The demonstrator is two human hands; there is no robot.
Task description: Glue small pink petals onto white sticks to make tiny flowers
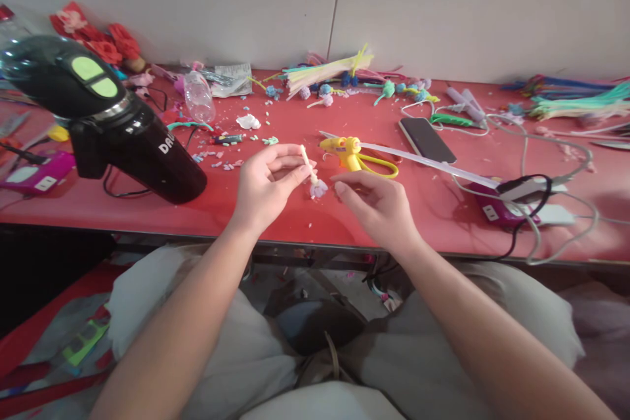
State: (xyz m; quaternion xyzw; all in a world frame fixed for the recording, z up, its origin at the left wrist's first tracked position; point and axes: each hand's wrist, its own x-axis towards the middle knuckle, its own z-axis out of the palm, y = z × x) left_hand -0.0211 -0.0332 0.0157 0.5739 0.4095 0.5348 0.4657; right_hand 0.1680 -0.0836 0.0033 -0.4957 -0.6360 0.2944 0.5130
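Between the thumb and fingers of my left hand (pixel 268 180) is a small pipe-cleaner flower, its pale yellow stem pointing up and its lilac petals (pixel 319 189) hanging at the lower end. My right hand (pixel 378 203) is just to the right of the petals, fingers loosely bent and thumb a little apart, with nothing visible in them. Right behind the hands, a yellow hot glue gun (pixel 348 151) lies on the red table (pixel 295 213). A long translucent glue stick (pixel 428 163) stretches to the right from the gun.
A large black bottle (pixel 147 144) stands close at left, near a clear plastic bottle (pixel 199 97). Pipe cleaners (pixel 327 72) and small fluffy flowers lie along the back. A phone (pixel 427 140), a purple power strip (pixel 502 203) and looping cables (pixel 590 151) occupy the right.
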